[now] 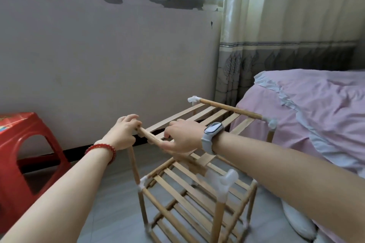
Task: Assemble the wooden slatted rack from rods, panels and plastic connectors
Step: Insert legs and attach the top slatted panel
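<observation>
A wooden slatted rack [177, 189] with several tiers stands on the grey floor, its rods joined by white plastic connectors [227, 181]. The top slatted panel [197, 116] sits tilted, its far rod [231, 108] capped by connectors at both ends. My left hand [124, 132] grips the near-left corner, where the near rod [150, 137] meets an upright rod [133, 162]. My right hand [182, 136], a watch on its wrist, grips the same near rod a little to the right. The connector under my left hand is hidden.
A red plastic stool [21, 156] stands at the left. A bed with a pink cover [308, 108] runs along the right, close to the rack. A wall with a window and a curtain [276, 25] lies behind. Grey floor tiles [114, 199] show in front.
</observation>
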### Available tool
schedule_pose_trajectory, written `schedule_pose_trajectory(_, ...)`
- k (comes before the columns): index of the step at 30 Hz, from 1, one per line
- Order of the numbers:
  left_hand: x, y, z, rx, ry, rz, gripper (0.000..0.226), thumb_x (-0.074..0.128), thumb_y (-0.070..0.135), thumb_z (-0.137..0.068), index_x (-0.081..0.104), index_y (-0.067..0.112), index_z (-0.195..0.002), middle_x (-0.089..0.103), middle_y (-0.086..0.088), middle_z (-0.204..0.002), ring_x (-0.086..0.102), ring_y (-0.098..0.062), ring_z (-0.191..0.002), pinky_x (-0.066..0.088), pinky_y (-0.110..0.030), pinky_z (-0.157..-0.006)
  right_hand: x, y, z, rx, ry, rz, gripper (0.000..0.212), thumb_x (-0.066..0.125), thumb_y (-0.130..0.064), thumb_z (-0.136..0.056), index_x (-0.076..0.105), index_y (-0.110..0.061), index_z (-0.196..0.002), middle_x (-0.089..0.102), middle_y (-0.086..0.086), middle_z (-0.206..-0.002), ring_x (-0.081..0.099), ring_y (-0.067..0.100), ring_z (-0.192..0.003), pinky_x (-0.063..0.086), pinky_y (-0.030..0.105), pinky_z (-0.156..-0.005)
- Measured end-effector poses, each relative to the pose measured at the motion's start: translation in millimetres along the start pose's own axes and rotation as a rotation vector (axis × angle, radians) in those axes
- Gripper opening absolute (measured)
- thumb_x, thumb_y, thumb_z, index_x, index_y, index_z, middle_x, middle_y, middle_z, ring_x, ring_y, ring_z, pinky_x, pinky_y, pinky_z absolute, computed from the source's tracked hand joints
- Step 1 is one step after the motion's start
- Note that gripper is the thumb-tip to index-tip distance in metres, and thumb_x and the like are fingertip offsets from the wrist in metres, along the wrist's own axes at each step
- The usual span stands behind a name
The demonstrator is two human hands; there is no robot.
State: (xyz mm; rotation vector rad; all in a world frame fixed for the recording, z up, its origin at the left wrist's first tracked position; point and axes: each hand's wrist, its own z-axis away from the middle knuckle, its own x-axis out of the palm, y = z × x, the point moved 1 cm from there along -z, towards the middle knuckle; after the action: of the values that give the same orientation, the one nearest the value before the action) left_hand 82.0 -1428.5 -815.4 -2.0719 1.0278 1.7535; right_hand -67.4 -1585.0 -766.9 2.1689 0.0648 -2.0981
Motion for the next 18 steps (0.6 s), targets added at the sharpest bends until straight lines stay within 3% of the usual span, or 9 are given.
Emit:
schedule_pose_trajectory(3,-4,-2,3,-0.011,0.029,-0.120,0.053,0.048,-0.004,-0.076,0.053,0.025,-0.120,0.038,0.010,-0.137,0.032,-0.020,-0.115,0.041,-0.032,-0.091,21,-17,-22,0.015,-0.115,0.089,0.046,0.046,-0.052,-0.091,0.052,-0.014,-0.117,0.044,0.008,-0.113,0.041,0.023,-0.095,0.035,0.033,-0.068)
schedule_pose_trajectory(7,-8,-9,14,-0.014,0.059,-0.166,0.054,0.045,-0.006,-0.078,0.052,0.026,-0.121,0.043,0.011,-0.132,0.036,-0.018,-0.099,0.043,-0.032,-0.087,41,-28,-30,0.040,-0.061,0.059,0.029,0.047,-0.018,-0.092,0.043,-0.005,-0.117,0.036,0.011,-0.114,0.047,0.027,-0.075,0.039,0.038,-0.065)
schedule_pose_trajectory(10,-10,-6,20,-0.016,0.063,-0.224,0.050,0.042,-0.006,-0.082,0.049,0.021,-0.124,0.045,0.006,-0.133,0.040,-0.021,-0.101,0.042,-0.032,-0.089,39,-30,-23,-0.045,-0.005,0.127,0.022,0.044,-0.012,-0.092,0.047,-0.001,-0.110,0.037,0.012,-0.105,0.044,0.026,-0.065,0.040,0.037,-0.059)
schedule_pose_trajectory(14,-12,4,33,-0.083,0.063,-0.298,0.030,0.036,0.002,-0.088,0.047,0.013,-0.114,0.052,-0.006,-0.120,0.047,-0.027,-0.104,0.042,-0.034,-0.085,35,-26,-6,-0.124,0.018,0.161,0.019,0.042,-0.008,-0.091,0.048,0.001,-0.107,0.036,0.010,-0.099,0.035,0.018,-0.052,0.032,0.033,-0.049)
schedule_pose_trajectory(18,-22,11,63,-0.071,0.041,0.000,0.036,0.044,0.031,-0.096,0.051,0.023,-0.130,0.050,0.005,-0.135,0.049,-0.019,-0.120,0.039,-0.029,-0.098,32,-8,16,-0.246,0.040,0.220,0.024,0.042,-0.011,-0.090,0.049,-0.002,-0.111,0.044,0.009,-0.113,0.043,0.018,-0.061,0.034,0.030,-0.056)
